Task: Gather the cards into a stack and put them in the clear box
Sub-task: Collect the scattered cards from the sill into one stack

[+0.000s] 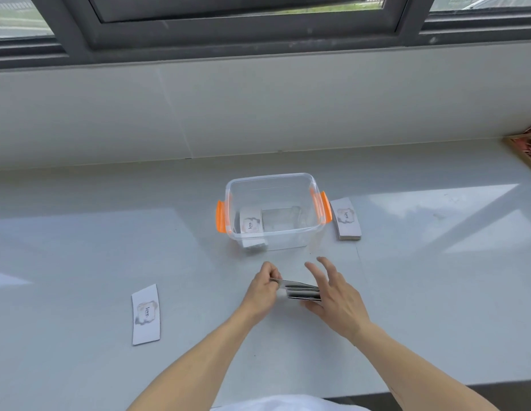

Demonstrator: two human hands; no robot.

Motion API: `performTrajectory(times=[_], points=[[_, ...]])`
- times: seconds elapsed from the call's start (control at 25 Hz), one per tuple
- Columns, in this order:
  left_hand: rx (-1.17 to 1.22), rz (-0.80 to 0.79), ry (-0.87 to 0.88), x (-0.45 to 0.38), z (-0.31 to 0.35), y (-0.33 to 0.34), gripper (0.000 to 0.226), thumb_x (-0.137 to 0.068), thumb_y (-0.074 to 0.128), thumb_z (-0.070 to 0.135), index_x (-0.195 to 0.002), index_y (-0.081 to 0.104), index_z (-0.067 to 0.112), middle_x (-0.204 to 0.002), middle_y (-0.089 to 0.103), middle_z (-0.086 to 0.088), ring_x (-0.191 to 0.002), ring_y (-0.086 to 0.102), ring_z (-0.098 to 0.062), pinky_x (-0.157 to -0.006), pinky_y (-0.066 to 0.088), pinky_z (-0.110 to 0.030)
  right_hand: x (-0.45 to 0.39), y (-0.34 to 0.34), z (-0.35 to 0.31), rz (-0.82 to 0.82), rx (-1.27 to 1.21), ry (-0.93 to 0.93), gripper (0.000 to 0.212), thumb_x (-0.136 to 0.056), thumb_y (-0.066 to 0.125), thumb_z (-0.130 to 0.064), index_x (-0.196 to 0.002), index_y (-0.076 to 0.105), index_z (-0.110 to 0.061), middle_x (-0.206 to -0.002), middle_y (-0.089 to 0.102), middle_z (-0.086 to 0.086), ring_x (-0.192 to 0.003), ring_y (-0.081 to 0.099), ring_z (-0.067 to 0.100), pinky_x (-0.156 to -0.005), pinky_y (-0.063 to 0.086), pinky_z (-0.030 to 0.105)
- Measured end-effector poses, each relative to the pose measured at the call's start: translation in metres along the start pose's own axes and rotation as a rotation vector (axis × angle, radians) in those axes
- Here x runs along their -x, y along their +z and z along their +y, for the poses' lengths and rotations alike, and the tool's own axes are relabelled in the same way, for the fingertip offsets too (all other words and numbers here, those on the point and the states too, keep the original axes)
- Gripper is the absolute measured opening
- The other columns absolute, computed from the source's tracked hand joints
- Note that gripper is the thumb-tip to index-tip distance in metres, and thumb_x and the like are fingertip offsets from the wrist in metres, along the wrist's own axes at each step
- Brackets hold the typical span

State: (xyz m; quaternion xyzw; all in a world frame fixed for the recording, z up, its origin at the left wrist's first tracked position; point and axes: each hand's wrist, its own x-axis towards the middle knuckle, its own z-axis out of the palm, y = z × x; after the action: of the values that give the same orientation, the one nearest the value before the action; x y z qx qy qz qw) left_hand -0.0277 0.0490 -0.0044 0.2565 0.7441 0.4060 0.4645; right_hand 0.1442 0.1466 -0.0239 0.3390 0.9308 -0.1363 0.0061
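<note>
A clear box (273,178) with orange side latches stands open on the grey counter, with one stack of white "love" cards (251,223) inside at its left. In front of the box, my left hand (262,289) pinches the left end of a bundle of cards (301,290) held edge-on just above the counter. My right hand (335,295) supports the bundle's right end from below, fingers spread and lifted. Another stack of cards (345,219) lies right of the box, touching nothing. A further card pile (145,314) lies at the near left.
The counter (436,292) runs along a pale wall under a dark window frame. A wooden tray (525,151) with red contents sits at the far right edge. The counter's front edge is near my body.
</note>
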Motion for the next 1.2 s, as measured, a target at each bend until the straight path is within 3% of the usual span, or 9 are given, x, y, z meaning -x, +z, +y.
performTrajectory(times=[0.12, 0.24, 0.36, 0.48, 0.68, 0.8, 0.96, 1.08, 1.2], points=[[-0.067, -0.096, 0.015, 0.000, 0.011, 0.009, 0.022, -0.076, 0.036, -0.004, -0.077, 0.037, 0.018, -0.085, 0.046, -0.008, -0.074, 0.037, -0.021, -0.067, 0.030, -0.034, -0.005, 0.001, 0.001, -0.019, 0.011, -0.006, 0.075, -0.079, 0.063, -0.058, -0.140, 0.026, -0.035, -0.150, 0.034, 0.004, -0.103, 0.055, 0.029, -0.076, 0.053, 0.040], [-0.080, -0.168, -0.008, 0.002, 0.013, 0.024, 0.015, -0.064, 0.040, 0.014, -0.077, 0.038, 0.022, -0.088, 0.044, -0.011, -0.076, 0.038, -0.024, -0.069, 0.030, -0.035, -0.008, 0.001, 0.001, -0.037, -0.019, -0.017, 0.059, -0.083, 0.061, -0.054, -0.134, 0.035, -0.038, -0.145, 0.041, 0.000, -0.112, 0.051, 0.027, -0.081, 0.049, 0.039], [-0.329, -0.161, -0.022, 0.000, 0.008, 0.029, 0.016, -0.071, 0.044, 0.021, -0.086, 0.040, 0.026, -0.092, 0.048, -0.004, -0.098, 0.042, -0.028, -0.080, 0.034, -0.035, -0.007, 0.002, 0.003, -0.009, -0.019, -0.062, 0.035, -0.083, 0.064, -0.049, -0.113, 0.054, -0.034, -0.125, 0.056, -0.003, -0.104, 0.054, 0.027, -0.075, 0.048, 0.039], [-0.643, -0.200, 0.080, -0.006, -0.001, 0.024, 0.022, -0.076, 0.044, 0.013, -0.091, 0.034, 0.027, -0.100, 0.049, 0.003, -0.103, 0.036, -0.025, -0.091, 0.032, -0.039, -0.005, 0.003, 0.003, 0.000, 0.013, -0.093, 0.025, -0.081, 0.069, -0.048, -0.096, 0.060, -0.030, -0.104, 0.063, -0.006, -0.089, 0.058, 0.026, -0.065, 0.047, 0.036], [-0.720, -0.214, 0.084, -0.012, -0.009, 0.009, 0.037, -0.074, 0.048, 0.019, -0.110, 0.042, 0.027, -0.115, 0.048, 0.001, -0.112, 0.036, -0.025, -0.094, 0.031, -0.038, -0.009, 0.002, 0.002, -0.032, 0.000, -0.072, 0.029, -0.084, 0.060, -0.054, -0.099, 0.058, -0.029, -0.097, 0.062, -0.007, -0.088, 0.055, 0.025, -0.066, 0.045, 0.035], [-0.699, -0.039, 0.095, -0.007, -0.026, -0.035, 0.053, -0.075, 0.050, 0.026, -0.127, 0.042, 0.032, -0.126, 0.046, 0.004, -0.119, 0.036, -0.023, -0.097, 0.029, -0.037, -0.008, 0.000, 0.002, -0.034, 0.000, -0.066, 0.030, -0.083, 0.059, -0.054, -0.100, 0.057, -0.029, -0.100, 0.062, -0.007, -0.091, 0.054, 0.025, -0.069, 0.047, 0.036], [-0.892, 0.222, 0.056, 0.015, -0.061, -0.144, 0.074, -0.069, 0.054, 0.054, -0.138, 0.036, 0.037, -0.143, 0.035, 0.005, -0.132, 0.028, -0.023, -0.105, 0.025, -0.040, -0.006, -0.001, 0.000, -0.038, 0.002, -0.070, 0.034, -0.077, 0.067, -0.052, -0.100, 0.059, -0.029, -0.104, 0.062, -0.006, -0.096, 0.056, 0.026, -0.072, 0.049, 0.037], [-1.025, 0.217, -0.156, 0.037, -0.085, -0.220, 0.093, -0.063, 0.064, 0.057, -0.145, 0.021, 0.042, -0.154, 0.023, 0.007, -0.140, 0.021, -0.022, -0.108, 0.024, -0.045, -0.005, -0.002, -0.001, -0.039, 0.018, -0.070, 0.037, -0.076, 0.070, -0.051, -0.102, 0.060, -0.028, -0.108, 0.063, -0.005, -0.100, 0.056, 0.026, -0.073, 0.049, 0.038], [-1.033, 0.145, -0.299, 0.055, -0.099, -0.253, 0.106, -0.060, 0.069, 0.050, -0.149, 0.013, 0.038, -0.155, 0.021, 0.007, -0.141, 0.023, -0.020, -0.105, 0.029, -0.043, -0.005, -0.003, -0.002, -0.043, 0.027, -0.059, 0.040, -0.076, 0.069, -0.053, -0.106, 0.059, -0.028, -0.112, 0.061, -0.005, -0.103, 0.055, 0.026, -0.076, 0.048, 0.038]])
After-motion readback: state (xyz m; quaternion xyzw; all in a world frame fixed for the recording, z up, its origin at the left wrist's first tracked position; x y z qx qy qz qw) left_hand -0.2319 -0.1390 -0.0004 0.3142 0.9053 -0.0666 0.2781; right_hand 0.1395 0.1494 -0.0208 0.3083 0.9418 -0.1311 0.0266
